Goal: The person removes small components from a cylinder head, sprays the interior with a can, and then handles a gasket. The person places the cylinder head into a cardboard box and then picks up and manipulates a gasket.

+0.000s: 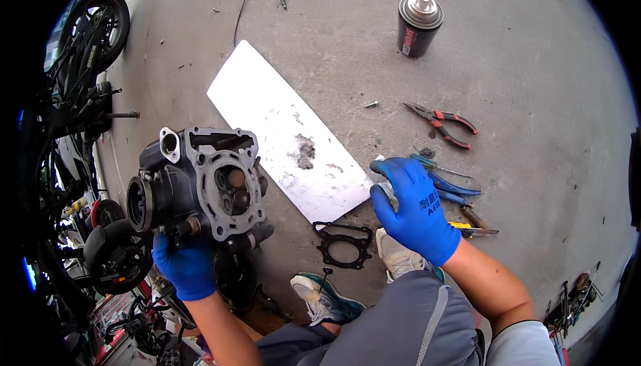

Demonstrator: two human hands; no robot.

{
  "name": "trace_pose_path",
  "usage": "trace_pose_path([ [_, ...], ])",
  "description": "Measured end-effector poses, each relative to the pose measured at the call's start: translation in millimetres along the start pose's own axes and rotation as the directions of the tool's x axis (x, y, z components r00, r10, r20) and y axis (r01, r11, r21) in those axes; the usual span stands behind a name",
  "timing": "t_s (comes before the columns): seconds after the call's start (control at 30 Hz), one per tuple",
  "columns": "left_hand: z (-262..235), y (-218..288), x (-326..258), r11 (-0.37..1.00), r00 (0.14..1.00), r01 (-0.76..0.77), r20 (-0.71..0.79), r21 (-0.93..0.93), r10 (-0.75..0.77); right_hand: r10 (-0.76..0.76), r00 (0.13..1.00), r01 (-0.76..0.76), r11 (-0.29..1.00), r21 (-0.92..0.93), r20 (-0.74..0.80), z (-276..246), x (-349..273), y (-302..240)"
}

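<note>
My left hand (183, 267), in a blue glove, grips an engine cylinder head (207, 196) from below at the left. Its flat gasket face is turned toward the right, showing the round chamber with its valves. My right hand (414, 206), also gloved in blue, is curled beside the near right corner of a white board (280, 132). Something small and pale shows between its thumb and fingers; its kind cannot be made out. Dark smudges and grit mark the board. A black head gasket (342, 238) lies flat near my shoes.
Red-and-black needle-nose pliers (441, 122), blue-handled pliers (454, 184) and a yellow utility knife (475, 230) lie to the right. A spray can (419, 26) with a red straw stands at the far right. A bolt (371, 104) lies past the board; motorcycles (93, 39) line the left.
</note>
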State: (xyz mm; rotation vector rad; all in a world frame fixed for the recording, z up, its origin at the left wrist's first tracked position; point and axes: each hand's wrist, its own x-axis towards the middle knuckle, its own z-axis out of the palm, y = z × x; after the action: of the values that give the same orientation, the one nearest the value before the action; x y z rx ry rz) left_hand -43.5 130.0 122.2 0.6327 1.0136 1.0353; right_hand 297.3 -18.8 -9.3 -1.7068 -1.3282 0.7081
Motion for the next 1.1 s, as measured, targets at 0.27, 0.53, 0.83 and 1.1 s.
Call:
trace_pose_path([
  [0.27, 1.8, 5.5, -56.8, 0.994, 0.997, -0.064, -0.056, -0.091, 0.059, -0.021, 0.998, 0.033, 0.980, -0.197, 0.064, 43.2, 4.3, 4.7],
  [0.53, 6.1, 31.1, -100.9, 0.994, 0.965, -0.097, -0.250, -0.053, 0.081, -0.107, 0.973, 0.187, 0.885, -0.427, 0.203, 78.5, 21.7, 14.0],
  [0.83, -7.1, 58.4, -154.7, 0.986, 0.889, -0.146, -0.425, 0.084, 0.168, -0.063, 0.956, 0.210, 0.833, -0.512, 0.288, 89.6, 31.7, -11.5],
  [1.1, -22.9, 53.0, -165.4, 0.997, 0.821, -0.072, -0.565, 0.040, 0.082, 0.015, 0.984, 0.095, 0.804, -0.586, 0.179, 117.7, 32.9, -24.1],
])
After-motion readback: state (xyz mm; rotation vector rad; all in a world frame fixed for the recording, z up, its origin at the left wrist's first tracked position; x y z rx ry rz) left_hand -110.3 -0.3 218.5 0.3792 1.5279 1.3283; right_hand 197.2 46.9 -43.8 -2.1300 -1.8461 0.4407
